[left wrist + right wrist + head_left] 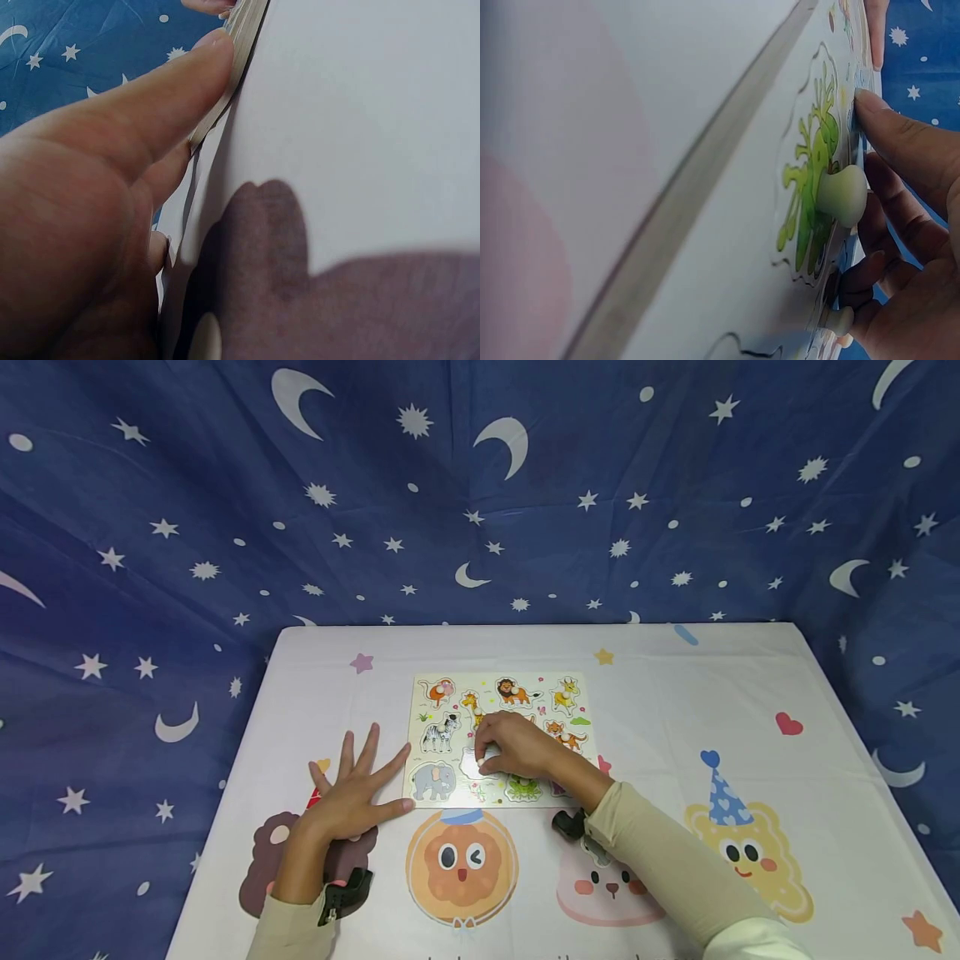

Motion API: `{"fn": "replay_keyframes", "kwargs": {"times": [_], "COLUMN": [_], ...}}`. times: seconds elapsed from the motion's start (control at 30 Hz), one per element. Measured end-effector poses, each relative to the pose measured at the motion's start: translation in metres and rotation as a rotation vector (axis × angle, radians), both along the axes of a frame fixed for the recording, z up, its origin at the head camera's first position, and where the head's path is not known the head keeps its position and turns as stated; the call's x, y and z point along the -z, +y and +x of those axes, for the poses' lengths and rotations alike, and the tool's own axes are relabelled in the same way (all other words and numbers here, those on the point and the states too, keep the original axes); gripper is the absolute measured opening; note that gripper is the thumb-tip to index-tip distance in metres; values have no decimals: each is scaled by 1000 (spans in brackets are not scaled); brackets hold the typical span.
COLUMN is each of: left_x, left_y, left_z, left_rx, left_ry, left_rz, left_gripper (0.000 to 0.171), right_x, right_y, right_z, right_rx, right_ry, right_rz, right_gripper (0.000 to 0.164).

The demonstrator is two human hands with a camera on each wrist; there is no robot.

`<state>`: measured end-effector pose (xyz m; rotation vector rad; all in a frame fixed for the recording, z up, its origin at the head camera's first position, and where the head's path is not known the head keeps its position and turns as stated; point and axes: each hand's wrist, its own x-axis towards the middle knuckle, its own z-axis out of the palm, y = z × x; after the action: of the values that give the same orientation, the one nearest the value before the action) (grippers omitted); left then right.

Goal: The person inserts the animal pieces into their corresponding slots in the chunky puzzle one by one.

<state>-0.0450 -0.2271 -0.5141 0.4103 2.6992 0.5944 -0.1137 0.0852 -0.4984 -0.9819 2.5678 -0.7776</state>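
A wooden animal puzzle board [495, 677] lies on the table, with knobbed pieces such as an elephant [432, 782], a zebra [439, 733] and a lion [514, 692]. My right hand [521, 747] reaches over its middle, thumb and fingers pinching the small pale knob of a puzzle piece; the fingers partly hide that whitish spot. Close by, the frog piece [810, 165] sits in the board with its round knob sticking up. My left hand [352, 797] spreads its fingers left of the board, its thumb [202, 75] against the board's edge.
The white tablecloth [675, 718] carries printed cartoon faces, stars and hearts. A blue curtain [570, 560] with moons and stars hangs behind and beside the table. Black wrist mounts [348, 893] are strapped at both sleeves.
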Motion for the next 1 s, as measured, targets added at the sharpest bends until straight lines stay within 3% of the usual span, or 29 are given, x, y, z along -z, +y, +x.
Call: {"fn": "replay_keyframes", "kwargs": {"times": [0.57,0.8,1.0], "left_x": [0,0,0], "left_y": [1,0,0], "left_z": [0,0,0], "left_rx": [-6,-8,-10], "left_ry": [1,3,2], "left_rz": [-4,2,0], "left_gripper": [85,86,86], "right_x": [2,-5,-15], "right_y": [1,10,29], "right_z": [0,1,2], "right_rx": [19,38,55], "right_ry": [-20,-47,6], "right_rz": [2,-60,-134], "right_gripper": [11,9,9]}}
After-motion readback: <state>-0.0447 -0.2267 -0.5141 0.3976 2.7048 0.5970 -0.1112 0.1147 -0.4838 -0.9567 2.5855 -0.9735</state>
